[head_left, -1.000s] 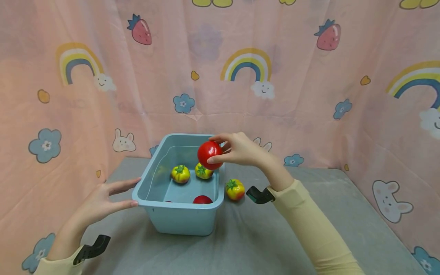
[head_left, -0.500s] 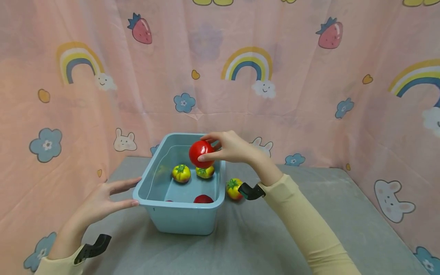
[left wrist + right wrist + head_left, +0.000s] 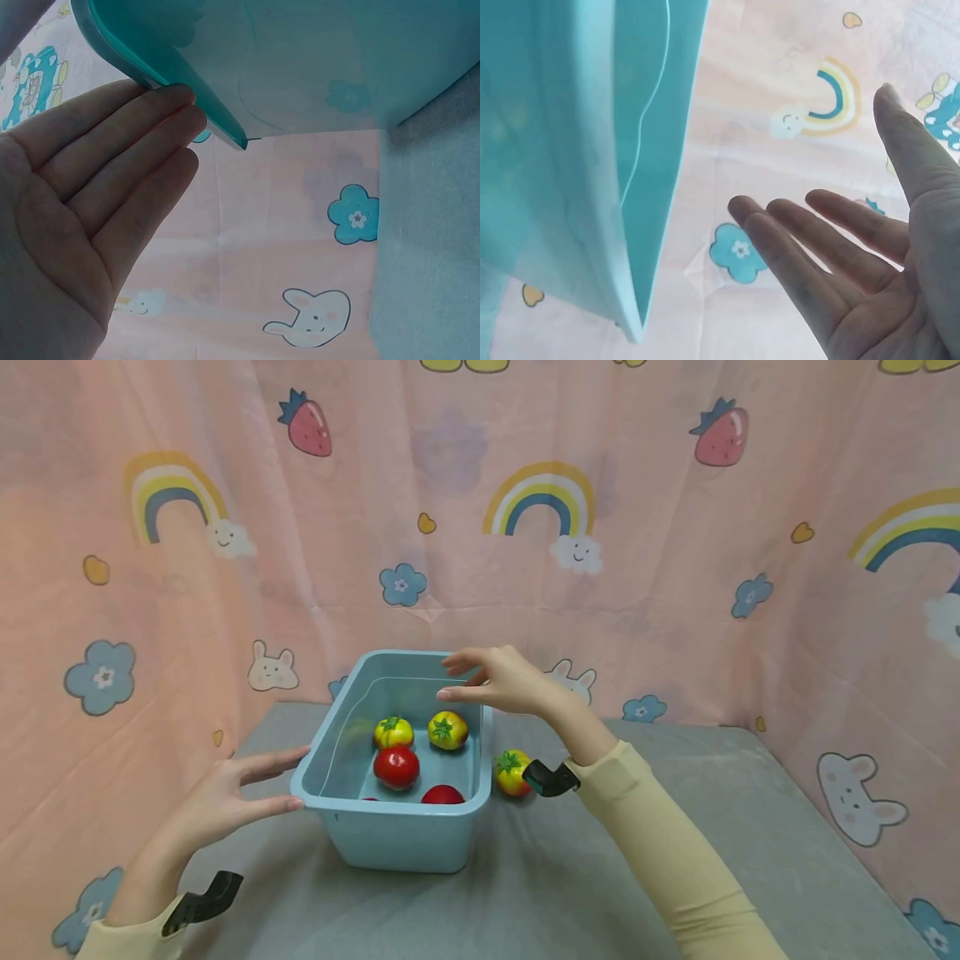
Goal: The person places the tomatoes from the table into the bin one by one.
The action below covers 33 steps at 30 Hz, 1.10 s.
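A light-blue plastic bin [image 3: 397, 839] stands on the grey-covered table. My left hand [image 3: 217, 802] touches its left rim with straight fingers; in the left wrist view the fingertips [image 3: 176, 97] meet the rim. Above the bin's right rim hovers my right hand [image 3: 506, 681], fingers loosely bent and holding nothing. Inside lies a glossy red round fruit [image 3: 397, 767], near two yellow-green ribbed fruits with green leafy tops, one left [image 3: 393, 732] and one right [image 3: 447, 730]. Another red fruit [image 3: 442, 795] shows partly behind the front rim, with a sliver of red left of it.
Outside the bin, to its right, a yellow-red ribbed fruit [image 3: 512, 772] with a green top sits on the table [image 3: 600, 877], near the black wrist mount [image 3: 551, 778]. A pink printed curtain [image 3: 637, 635] hangs behind and on both sides.
The red fruit in my right hand moved left over the bin, then was let go; it now lies inside near the left yellow-green fruit. My left hand has stayed at the rim.
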Each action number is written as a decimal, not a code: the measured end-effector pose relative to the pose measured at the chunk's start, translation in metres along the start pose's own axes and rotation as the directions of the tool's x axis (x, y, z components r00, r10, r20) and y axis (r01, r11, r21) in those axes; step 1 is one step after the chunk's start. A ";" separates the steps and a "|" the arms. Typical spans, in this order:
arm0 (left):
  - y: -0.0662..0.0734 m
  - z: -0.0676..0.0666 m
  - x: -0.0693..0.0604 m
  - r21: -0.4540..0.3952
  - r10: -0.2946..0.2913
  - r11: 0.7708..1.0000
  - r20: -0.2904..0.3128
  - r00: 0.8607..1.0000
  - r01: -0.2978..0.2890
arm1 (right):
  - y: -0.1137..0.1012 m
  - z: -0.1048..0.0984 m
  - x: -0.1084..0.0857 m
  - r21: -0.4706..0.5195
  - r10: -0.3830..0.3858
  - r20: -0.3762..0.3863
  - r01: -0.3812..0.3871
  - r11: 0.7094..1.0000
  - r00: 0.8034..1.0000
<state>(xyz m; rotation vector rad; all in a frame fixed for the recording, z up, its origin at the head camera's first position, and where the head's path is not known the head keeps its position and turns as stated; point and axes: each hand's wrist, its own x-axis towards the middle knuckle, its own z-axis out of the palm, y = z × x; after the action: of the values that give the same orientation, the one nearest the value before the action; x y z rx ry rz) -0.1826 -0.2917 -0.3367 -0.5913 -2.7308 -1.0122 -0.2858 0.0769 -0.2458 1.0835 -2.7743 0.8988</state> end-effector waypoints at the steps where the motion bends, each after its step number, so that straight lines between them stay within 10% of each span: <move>1: 0.000 0.000 0.000 -0.002 0.001 1.000 -0.001 1.000 -0.001 | 0.001 0.000 -0.002 0.003 -0.005 -0.009 0.005 1.000 1.000; 10: 0.002 0.001 0.000 0.010 -0.002 1.000 -0.005 1.000 0.002 | 0.018 -0.002 -0.022 0.039 -0.035 -0.103 0.039 0.998 0.994; 33: 0.001 0.002 -0.003 -0.034 0.001 0.999 -0.008 1.000 -0.002 | 0.077 0.019 -0.064 0.104 0.123 -0.071 -0.115 0.988 0.990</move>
<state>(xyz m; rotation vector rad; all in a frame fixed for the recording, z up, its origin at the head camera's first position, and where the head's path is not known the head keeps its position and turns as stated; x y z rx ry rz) -0.1796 -0.2902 -0.3383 -0.5929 -2.7106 -1.0603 -0.2827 0.1510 -0.3152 0.8815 -2.7821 1.0782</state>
